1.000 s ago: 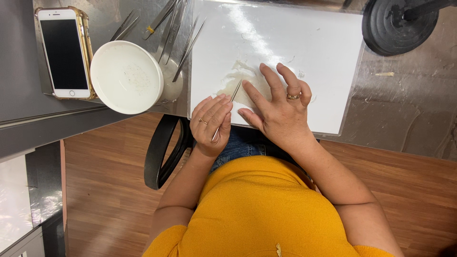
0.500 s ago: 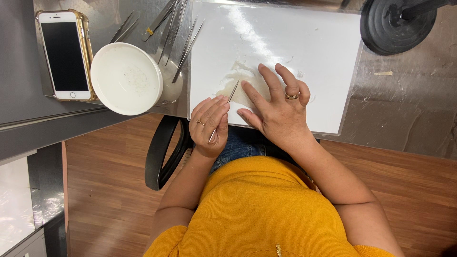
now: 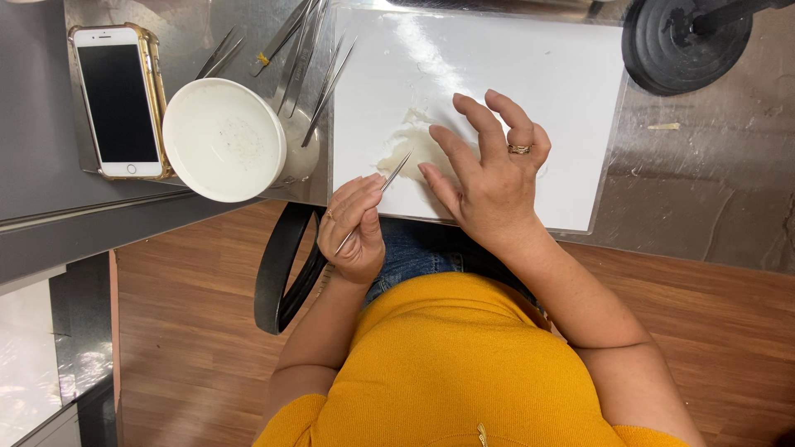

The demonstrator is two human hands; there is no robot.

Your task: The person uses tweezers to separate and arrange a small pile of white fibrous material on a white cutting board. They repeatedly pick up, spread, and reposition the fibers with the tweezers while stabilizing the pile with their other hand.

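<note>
Tweezers [image 3: 368, 207] unchanged in left hand [image 3: 356, 228] grip — right hand [image 3: 489, 178] still spread, pressing pale tissue [image 3: 418, 145].

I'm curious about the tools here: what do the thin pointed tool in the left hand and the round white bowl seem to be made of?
The thin pointed tool in the left hand looks like polished metal, probably steel: silvery with a bright glint. The round white bowl looks like glazed ceramic or plastic: smooth and evenly white; I cannot tell which.

Left hand [image 3: 358, 225] gripping tweezers [image 3: 373, 203], pale tissue [image 3: 418, 149]
</note>
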